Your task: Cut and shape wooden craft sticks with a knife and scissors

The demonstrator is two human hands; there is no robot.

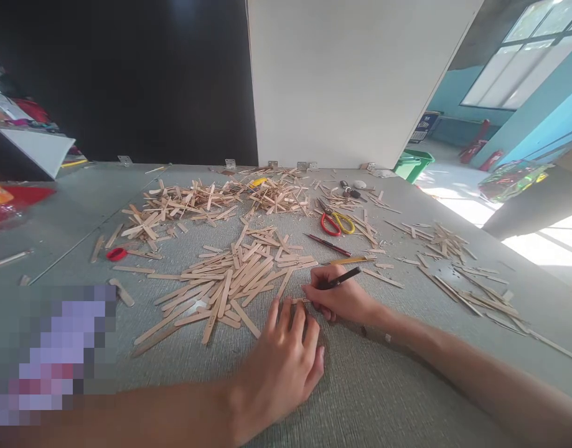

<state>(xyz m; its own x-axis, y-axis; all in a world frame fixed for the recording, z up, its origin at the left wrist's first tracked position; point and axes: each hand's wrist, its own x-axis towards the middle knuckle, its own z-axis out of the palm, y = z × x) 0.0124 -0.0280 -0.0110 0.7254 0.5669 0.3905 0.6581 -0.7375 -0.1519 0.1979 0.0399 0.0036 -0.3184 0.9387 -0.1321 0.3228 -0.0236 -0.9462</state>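
Observation:
My right hand [338, 295] is closed around a black pen [339, 278], its lower end hidden by the fingers. Under those fingertips lies a wooden craft stick [300, 300] on the grey table. My left hand [286, 348] lies palm down, fingers stretched forward and a little apart, the tips against the near side of that stick. A loose heap of similar wooden sticks [225, 292] spreads just beyond and left of my left hand. Beyond my right hand are a dark red pen [329, 244] and a yellow pencil-like strip [353, 260].
Scissors [337, 222] with red and yellow handles lie farther back, near keys [351, 191]. Piles of split sticks [192, 200] line the back, before a black and white upright panel [351, 81]. More slivers [447, 242] lie right. A red ring-shaped thing [116, 254] is left.

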